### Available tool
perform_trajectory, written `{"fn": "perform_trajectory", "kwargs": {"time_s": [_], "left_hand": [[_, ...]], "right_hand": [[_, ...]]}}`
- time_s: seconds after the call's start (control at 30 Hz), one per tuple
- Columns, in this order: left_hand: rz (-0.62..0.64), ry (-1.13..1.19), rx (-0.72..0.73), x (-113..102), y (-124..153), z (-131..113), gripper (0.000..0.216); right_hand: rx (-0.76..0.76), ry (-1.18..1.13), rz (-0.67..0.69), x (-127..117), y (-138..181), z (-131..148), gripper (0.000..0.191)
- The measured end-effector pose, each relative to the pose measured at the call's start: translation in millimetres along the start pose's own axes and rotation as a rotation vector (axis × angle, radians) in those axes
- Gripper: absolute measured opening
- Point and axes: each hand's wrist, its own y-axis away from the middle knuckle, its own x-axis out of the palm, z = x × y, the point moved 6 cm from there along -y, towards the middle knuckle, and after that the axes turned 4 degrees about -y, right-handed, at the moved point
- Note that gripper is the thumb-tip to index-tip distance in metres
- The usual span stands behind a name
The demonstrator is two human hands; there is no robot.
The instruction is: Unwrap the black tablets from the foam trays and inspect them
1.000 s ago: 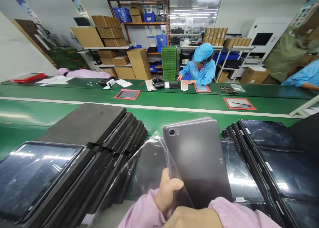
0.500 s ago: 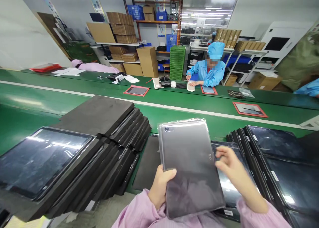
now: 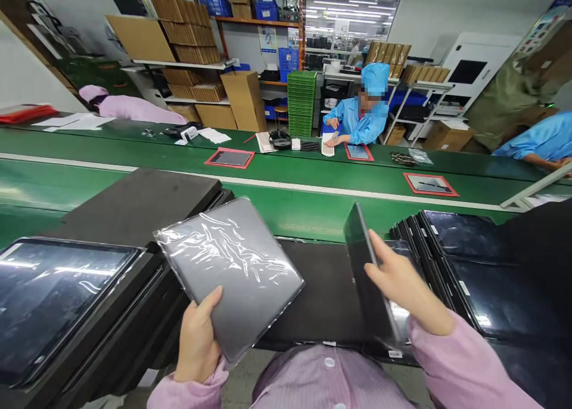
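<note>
Bagged tablet [image 3: 232, 272] tilted, pointing up-left

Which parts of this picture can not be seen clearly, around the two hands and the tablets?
Head view only:
- Bagged tablet in the left hand: screen side faces away; camera blurred by wrinkled plastic.
- Black tablet under the right hand: seen nearly edge-on, so its faces are unclear.
- Left stack: cut off by the picture's edge.
- Co-worker: items at their hands too small.
</note>
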Motion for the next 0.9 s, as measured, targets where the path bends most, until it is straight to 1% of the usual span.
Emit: {"fn": "perform_trajectory", "kwargs": {"time_s": [0.07,0.1,0.13,0.17,0.23,0.3,0.33,0.4,0.43,0.5,0.53,0.6,0.63,0.7,0.77,0.8,0.83,0.9], "left_hand": [[0.0,0.021,-0.002,-1,4,-1,0.027],[0.01,0.032,-0.015,-1,7,0,0.028],[0.021,0.042,-0.03,0,9,1,0.029],[0.034,0.051,-0.042,0,12,2,0.03],[0.05,0.067,-0.061,0,16,4,0.032],[0.048,0.081,-0.072,-2,19,5,0.033],[0.052,0.087,-0.08,-2,21,6,0.033],[0.084,0.095,-0.091,0,25,8,0.034],[0.115,0.097,-0.091,3,27,9,0.034],[0.201,0.088,-0.098,12,33,14,0.03],[0.245,0.084,-0.103,18,36,17,0.028],[0.327,0.079,-0.116,31,43,24,0.025],[0.359,0.075,-0.125,38,47,28,0.024],[0.41,0.062,-0.131,51,53,33,0.022],[0.474,0.038,-0.107,65,59,36,0.017],[0.512,0.022,-0.083,73,62,37,0.014],[0.565,-0.005,-0.061,81,65,38,0.012],[0.657,-0.073,-0.051,93,71,45,0.009]], "right_hand": [[0.006,0.353,0.037,28,-3,13,0.066],[-0.003,0.47,0.068,47,-5,18,0.066],[-0.02,0.538,0.105,66,-6,22,0.065],[-0.034,0.565,0.146,85,-7,23,0.064],[-0.055,0.536,0.212,115,-9,21,0.062],[-0.065,0.467,0.239,130,-12,16,0.054],[-0.076,0.423,0.25,132,-14,14,0.046],[-0.11,0.314,0.292,126,-16,13,0.028],[-0.131,0.241,0.321,119,-17,14,0.026],[-0.205,0.061,0.351,99,-17,21,0.028],[-0.267,-0.006,0.33,85,-17,27,0.029],[-0.421,-0.04,0.221,58,-15,38,0.036],[-0.493,0.005,0.149,47,-13,42,0.041],[-0.589,0.172,-0.009,33,-8,48,0.047],[-0.656,0.314,-0.14,32,1,55,0.048],[-0.705,0.353,-0.145,37,9,61,0.048],[-0.761,0.362,-0.099,45,19,67,0.049],[-0.864,0.321,0.098,68,42,79,0.048]]}}
